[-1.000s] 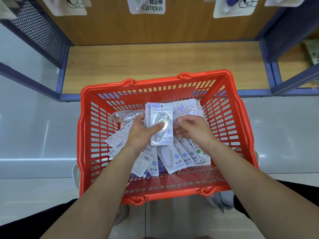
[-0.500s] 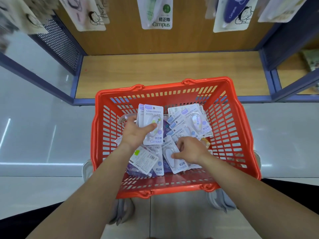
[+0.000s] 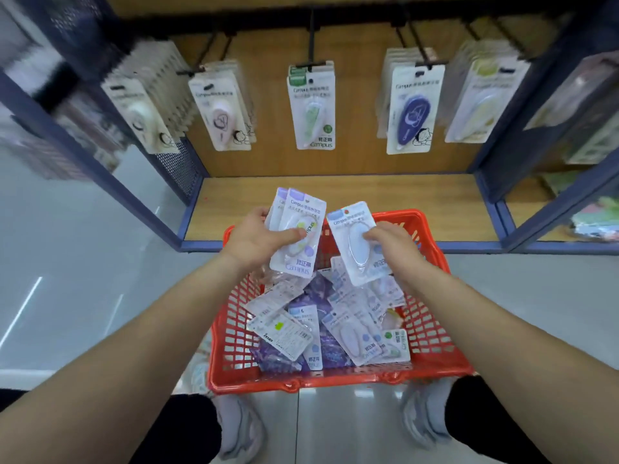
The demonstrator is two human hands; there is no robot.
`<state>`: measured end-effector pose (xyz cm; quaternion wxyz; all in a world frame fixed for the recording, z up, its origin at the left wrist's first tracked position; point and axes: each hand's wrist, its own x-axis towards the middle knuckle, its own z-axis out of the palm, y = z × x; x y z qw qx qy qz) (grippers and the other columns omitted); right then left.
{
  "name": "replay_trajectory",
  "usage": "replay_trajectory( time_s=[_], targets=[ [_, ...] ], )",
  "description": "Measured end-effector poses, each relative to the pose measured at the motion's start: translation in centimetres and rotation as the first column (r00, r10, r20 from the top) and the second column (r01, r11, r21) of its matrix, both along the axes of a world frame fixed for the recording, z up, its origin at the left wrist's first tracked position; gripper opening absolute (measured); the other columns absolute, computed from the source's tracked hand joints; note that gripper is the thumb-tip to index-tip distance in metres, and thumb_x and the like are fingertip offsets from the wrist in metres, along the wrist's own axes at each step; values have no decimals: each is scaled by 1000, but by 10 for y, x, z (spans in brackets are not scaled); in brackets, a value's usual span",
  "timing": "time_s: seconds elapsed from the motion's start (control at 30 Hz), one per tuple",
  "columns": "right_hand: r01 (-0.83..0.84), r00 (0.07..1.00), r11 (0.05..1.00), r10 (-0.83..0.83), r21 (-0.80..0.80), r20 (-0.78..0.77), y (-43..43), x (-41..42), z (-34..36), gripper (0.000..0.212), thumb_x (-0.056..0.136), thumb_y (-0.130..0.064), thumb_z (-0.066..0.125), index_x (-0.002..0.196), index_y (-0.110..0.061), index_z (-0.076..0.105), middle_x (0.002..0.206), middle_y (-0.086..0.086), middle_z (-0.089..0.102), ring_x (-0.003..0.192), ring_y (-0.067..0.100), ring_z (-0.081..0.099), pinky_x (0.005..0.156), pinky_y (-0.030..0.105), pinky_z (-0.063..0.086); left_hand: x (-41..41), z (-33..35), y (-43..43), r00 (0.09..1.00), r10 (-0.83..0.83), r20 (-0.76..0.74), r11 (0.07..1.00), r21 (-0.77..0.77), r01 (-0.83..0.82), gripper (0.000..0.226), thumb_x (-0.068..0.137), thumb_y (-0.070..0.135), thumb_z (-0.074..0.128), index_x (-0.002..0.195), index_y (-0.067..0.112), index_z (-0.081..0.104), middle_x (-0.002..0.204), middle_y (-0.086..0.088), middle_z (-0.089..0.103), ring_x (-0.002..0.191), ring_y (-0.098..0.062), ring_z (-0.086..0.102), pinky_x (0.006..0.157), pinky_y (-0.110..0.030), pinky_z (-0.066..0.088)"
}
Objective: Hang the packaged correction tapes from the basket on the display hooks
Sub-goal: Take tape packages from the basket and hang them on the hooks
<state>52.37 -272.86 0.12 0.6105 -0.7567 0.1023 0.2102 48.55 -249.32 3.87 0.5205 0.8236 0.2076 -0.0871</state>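
since half a second ago both hands have come up out of the basket and the view has tipped up to take in the display hooks. the left hand (image 3: 258, 241) grips a small stack of packs (image 3: 298, 236), at least two, with the thumb curled across the front of the top one and the fingers behind. that top card is white with a lilac header strip and has a clear blister over a pale teardrop-shaped tape with a yellow-green spot. the right hand (image 3: 392, 244) pinches a single pack (image 3: 353, 242) by its right edge, thumb on the front. its card is white with a blue header and a pale blue teardrop tape. both lots are held above the far end of the red basket (image 3: 335, 381), just apart and tilted away from each other. more loose packs (image 3: 355, 336) lie heaped in the basket, some face down showing barcodes, over purple packets (image 3: 318, 289). on the back wall, black hooks (image 3: 312, 35) carry rows of hung packs, and the middle one bears a green-topped pack (image 3: 313, 108). a wooden shelf board (image 3: 418, 199) lies beyond the basket.
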Motion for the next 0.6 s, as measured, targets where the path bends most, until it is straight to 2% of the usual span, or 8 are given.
replay_trajectory(
  time_s=[0.07, 0.13, 0.2, 0.23, 0.33, 0.43, 0.5, 0.6],
  targets=[
    [21, 999, 999, -22, 29, 27, 0, -1, 31, 8, 95, -18, 60, 90, -14, 64, 91, 1, 60, 83, 19, 52, 73, 34, 36, 0, 25, 1, 1000, -12, 29, 1000, -5, 12, 54, 79, 31, 87, 117, 15, 52, 98, 11, 66, 82, -4, 65, 64, -15, 51],
    [27, 998, 997, -31, 65, 52, 1, -4, 58, 6, 97, -19, 59, 92, -16, 61, 94, -4, 57, 85, 14, 52, 81, 35, 37, -4, 51, -1, 998, -25, 52, 999, -22, 26, 67, 70, 41, 92, 121, 16, 57, 107, 2, 73, 91, -16, 73, 82, -37, 60],
    [7, 998, 994, -14, 113, 65, 5, -6, 80, 3, 96, -20, 61, 97, -17, 61, 103, -4, 58, 95, 14, 56, 94, 38, 41, -9, 71, -1, 996, -26, 81, 998, -50, 30, 71, 65, 46, 93, 120, 21, 56, 109, 3, 74, 94, -18, 75, 88, -46, 60],
    [-8, 997, 992, -3, 130, 80, 7, -8, 92, 8, 92, -24, 63, 97, -17, 62, 107, 2, 62, 102, 21, 60, 99, 42, 44, -13, 80, -1, 994, -6, 107, 997, -77, 14, 70, 66, 44, 93, 120, 22, 54, 109, 5, 74, 92, -16, 76, 86, -43, 61],
    [-87, 983, 994, 74, 67, 170, 13, -18, 125, 33, 78, -42, 62, 101, -18, 58, 113, 14, 67, 103, 32, 66, 94, 48, 50, -29, 101, -2, 981, 60, 185, 989, -142, -33, 62, 76, 36, 89, 124, 23, 53, 105, 10, 73, 81, -6, 76, 68, -25, 59],
    [-116, 961, 993, 109, 16, 254, 14, -26, 149, 28, 91, -41, 60, 115, -27, 55, 117, 9, 69, 110, 33, 66, 100, 57, 50, -37, 108, -11, 964, 116, 240, 981, -177, -74, 65, 77, 41, 87, 129, 26, 51, 112, 11, 73, 92, -10, 75, 87, -38, 59],
    [-107, 947, 994, 97, 17, 305, 15, -29, 156, 25, 98, -34, 60, 120, -24, 53, 114, 1, 68, 108, 25, 66, 100, 50, 51, -35, 111, -24, 951, 129, 280, 979, -191, -76, 65, 80, 43, 84, 132, 29, 49, 115, 14, 70, 100, -10, 72, 92, -40, 57],
    [-66, 932, 992, 22, 111, 361, 19, -33, 163, 27, 98, -28, 65, 122, -25, 53, 111, -9, 70, 97, 10, 70, 88, 37, 57, -28, 119, -50, 927, 111, 358, 984, -168, -52, 51, 91, 38, 73, 135, 31, 47, 117, 17, 67, 101, -7, 69, 82, -30, 54]
  ],
)
